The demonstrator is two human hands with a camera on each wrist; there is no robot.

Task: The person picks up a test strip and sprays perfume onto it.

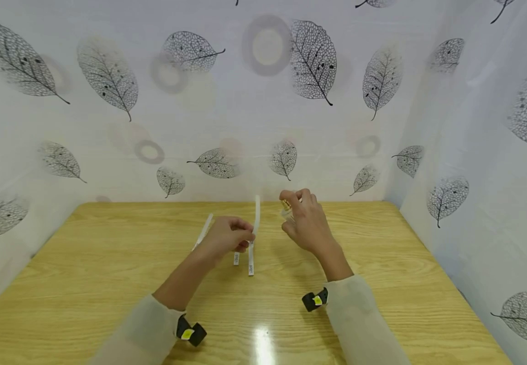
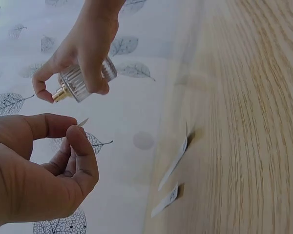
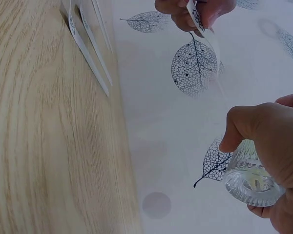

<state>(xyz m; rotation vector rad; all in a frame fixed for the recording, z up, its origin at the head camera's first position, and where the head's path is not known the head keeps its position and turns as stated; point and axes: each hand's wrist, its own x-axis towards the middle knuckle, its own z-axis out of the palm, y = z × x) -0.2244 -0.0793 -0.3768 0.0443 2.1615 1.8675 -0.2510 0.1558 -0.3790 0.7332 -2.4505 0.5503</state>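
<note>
Our L fingers (image 1: 243, 235) pinch the paper strip (image 1: 257, 213), long axis approx. fwd; our R fingers (image 2: 92, 73) grip the bottle (image 2: 75, 82), R of it, apart.

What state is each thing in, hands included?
left hand: pinching held strip
right hand: gripping glass bottle
held strip: off the table, slightly curved
glass bottle: raised, uncapped; fill level unclear
gold nozzle: index finger on it; pressed or not, can't tell
loose strips: lying on the table, print visible on some
</note>
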